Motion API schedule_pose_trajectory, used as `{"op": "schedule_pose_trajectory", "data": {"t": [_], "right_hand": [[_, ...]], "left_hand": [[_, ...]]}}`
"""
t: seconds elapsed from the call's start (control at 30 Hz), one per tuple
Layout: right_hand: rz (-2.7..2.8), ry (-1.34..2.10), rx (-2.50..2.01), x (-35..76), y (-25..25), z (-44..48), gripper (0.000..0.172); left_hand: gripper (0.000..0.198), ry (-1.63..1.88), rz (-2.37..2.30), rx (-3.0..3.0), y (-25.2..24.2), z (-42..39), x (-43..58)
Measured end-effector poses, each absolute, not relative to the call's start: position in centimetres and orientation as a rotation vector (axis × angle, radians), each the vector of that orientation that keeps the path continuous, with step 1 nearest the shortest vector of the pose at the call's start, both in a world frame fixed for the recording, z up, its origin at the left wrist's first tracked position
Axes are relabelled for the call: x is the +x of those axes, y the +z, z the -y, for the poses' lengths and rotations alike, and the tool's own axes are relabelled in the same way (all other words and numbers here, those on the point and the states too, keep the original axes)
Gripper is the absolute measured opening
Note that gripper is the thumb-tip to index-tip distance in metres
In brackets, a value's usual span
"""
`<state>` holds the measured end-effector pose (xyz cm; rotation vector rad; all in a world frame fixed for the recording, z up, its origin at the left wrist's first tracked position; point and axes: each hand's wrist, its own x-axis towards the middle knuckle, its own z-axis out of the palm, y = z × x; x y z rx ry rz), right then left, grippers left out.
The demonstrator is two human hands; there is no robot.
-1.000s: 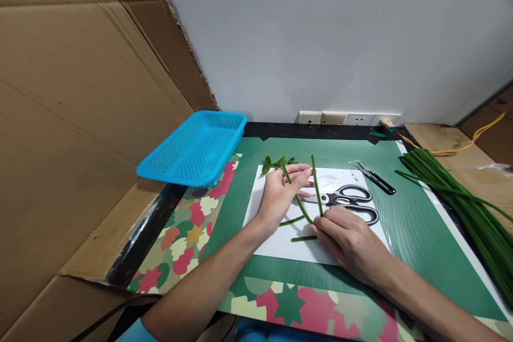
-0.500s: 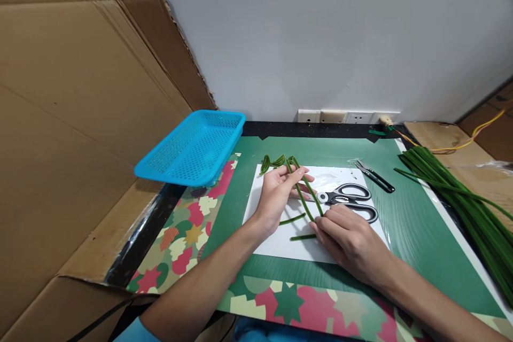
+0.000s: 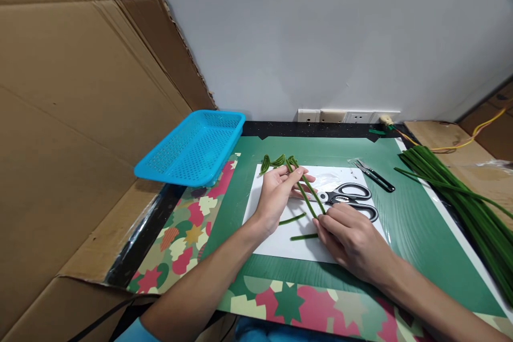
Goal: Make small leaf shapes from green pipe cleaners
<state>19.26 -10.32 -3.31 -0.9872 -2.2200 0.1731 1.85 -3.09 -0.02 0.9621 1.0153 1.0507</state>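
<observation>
A bent green pipe cleaner (image 3: 308, 200) runs as two near-parallel strands between my hands. Its upper end is pinched by the thumb and fingers of my left hand (image 3: 278, 189). Lower down, the fingertips of my right hand (image 3: 348, 232) are closed on the strands. Beneath lies a white sheet (image 3: 272, 246) with two short pipe cleaner pieces, one of them (image 3: 303, 237) partly behind my right hand. Large scissors (image 3: 352, 197) with black and grey handles rest just beyond that hand. Two looped green leaf shapes (image 3: 277, 161) lie past my left hand.
A blue perforated basket (image 3: 188, 149) stands at the back left by a cardboard wall (image 3: 80, 91). Small black thread snips (image 3: 377, 177) lie at the right of the green mat (image 3: 425, 235). A thick bundle of green pipe cleaners (image 3: 460, 208) is at the far right. Sockets (image 3: 348, 116) line the wall.
My right hand has shifted slightly right and up along with the lower end of the pipe cleaner. The left hand stays almost where it was, still pinching.
</observation>
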Motion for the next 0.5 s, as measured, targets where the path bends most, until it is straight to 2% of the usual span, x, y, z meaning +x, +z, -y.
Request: {"op": "schedule_pose_trajectory", "data": {"t": [0.5], "right_hand": [[2.205, 0.108, -0.979, 19.27, -3.47, 10.38, 0.033]], "left_hand": [[0.037, 1.055, -1.046, 1.001, -0.44, 2.83, 1.81]]}}
